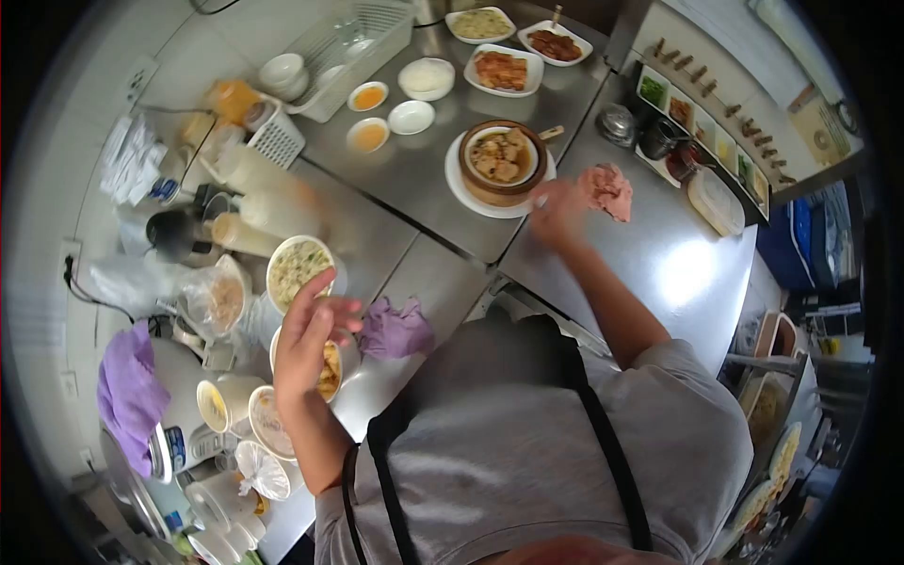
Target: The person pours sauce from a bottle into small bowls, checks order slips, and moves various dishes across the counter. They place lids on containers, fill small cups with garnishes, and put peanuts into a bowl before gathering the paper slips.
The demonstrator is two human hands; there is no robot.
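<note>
My left hand (pixel 315 339) is raised with its fingers apart and nothing in them. Behind it stand a white tub of chopped green-and-white food (pixel 299 270) and a bowl of yellowish pieces (pixel 330 370), partly covered by the hand. A purple cloth (pixel 397 328) lies just to its right. My right hand (pixel 559 215) is smeared by motion, between a crumpled pink cloth (pixel 607 192) and a white plate (pixel 461 193); whether it touches either cannot be made out. On that plate sits a round bamboo steamer (pixel 496 195) holding a bowl of meat pieces in broth (pixel 499 155).
Filled white dishes, including kimchi (pixel 502 71), stand at the back beside small orange sauce dishes (pixel 367 95). A dish basket (pixel 353 52) is at the back left. Bottles and tubs (pixel 226 400) crowd the left side. A condiment rack (pixel 702 127) edges the right counter.
</note>
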